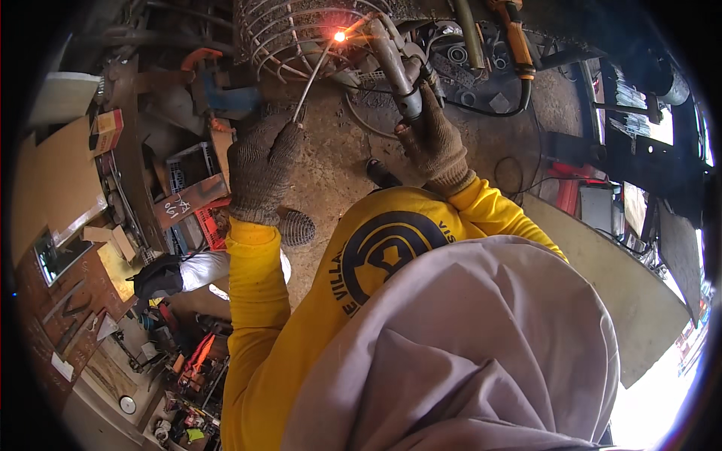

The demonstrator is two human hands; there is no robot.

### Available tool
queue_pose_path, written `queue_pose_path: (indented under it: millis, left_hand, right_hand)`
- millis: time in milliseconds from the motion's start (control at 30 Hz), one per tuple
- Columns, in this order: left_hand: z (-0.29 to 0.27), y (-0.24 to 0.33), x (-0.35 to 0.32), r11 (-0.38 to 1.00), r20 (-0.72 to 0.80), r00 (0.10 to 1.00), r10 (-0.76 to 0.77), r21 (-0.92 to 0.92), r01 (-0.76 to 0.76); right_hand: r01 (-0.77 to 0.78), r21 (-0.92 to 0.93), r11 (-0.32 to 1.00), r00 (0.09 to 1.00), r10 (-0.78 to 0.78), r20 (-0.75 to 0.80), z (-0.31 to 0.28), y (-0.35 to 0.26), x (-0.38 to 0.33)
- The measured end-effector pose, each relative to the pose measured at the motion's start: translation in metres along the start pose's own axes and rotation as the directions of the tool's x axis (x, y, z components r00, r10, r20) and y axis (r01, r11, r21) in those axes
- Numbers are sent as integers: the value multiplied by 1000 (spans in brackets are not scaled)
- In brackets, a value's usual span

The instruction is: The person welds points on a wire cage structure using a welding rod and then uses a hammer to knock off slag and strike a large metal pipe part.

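Nearest the camera, at six o'clock, a grey cloth hood point(481, 353) and the yellow long-sleeved shirt point(316, 316) fill the lower frame. Above them, both forearms are raised toward twelve o'clock. The left hand point(259, 169), in a knitted work glove, is closed narrowly around the lower end of a thin filler rod point(312, 79); the rod is slanted up and to the right so that its tip is fed into the glowing spot point(340, 35). The right hand point(434, 143), also gloved, is wrapped around the handle of a welding torch point(395, 68), whose head is angled left toward the same glow, so that heat and filler meet at one point. The work itself, a round wire cage point(289, 34), is set at twelve o'clock, with the orange glow on its lower right edge, touching the bars. Between the wrists, bare dirt ground point(331, 173) is seen. At nine o'clock a cluttered workbench point(128, 173) with crates is placed; at one o'clock an orange-handled tool point(515, 34) is left lying, well apart from the hands.
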State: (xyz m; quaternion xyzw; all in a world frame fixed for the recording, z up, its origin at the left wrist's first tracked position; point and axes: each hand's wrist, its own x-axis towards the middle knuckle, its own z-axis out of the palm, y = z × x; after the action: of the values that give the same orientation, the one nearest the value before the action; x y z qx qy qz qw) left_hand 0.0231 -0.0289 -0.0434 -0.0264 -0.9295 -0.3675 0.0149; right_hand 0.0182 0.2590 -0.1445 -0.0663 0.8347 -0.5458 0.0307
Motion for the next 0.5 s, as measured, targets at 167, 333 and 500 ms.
queue_pose_path:
  millis: [167,333,500]
  left_hand:
    - [1,0,1,998,-9,1000,24,57,-24]
    - [4,-2,0,999,31,999,-14,31,13]
    - [3,-14,-4,998,91,995,51,22,-54]
  right_hand:
    - [-34,61,998,999,31,36,-3,-6,1]
    - [50,87,995,999,-50,-2,-1,-8,2]
    - [162,79,984,987,-161,-21,-2,-15,7]
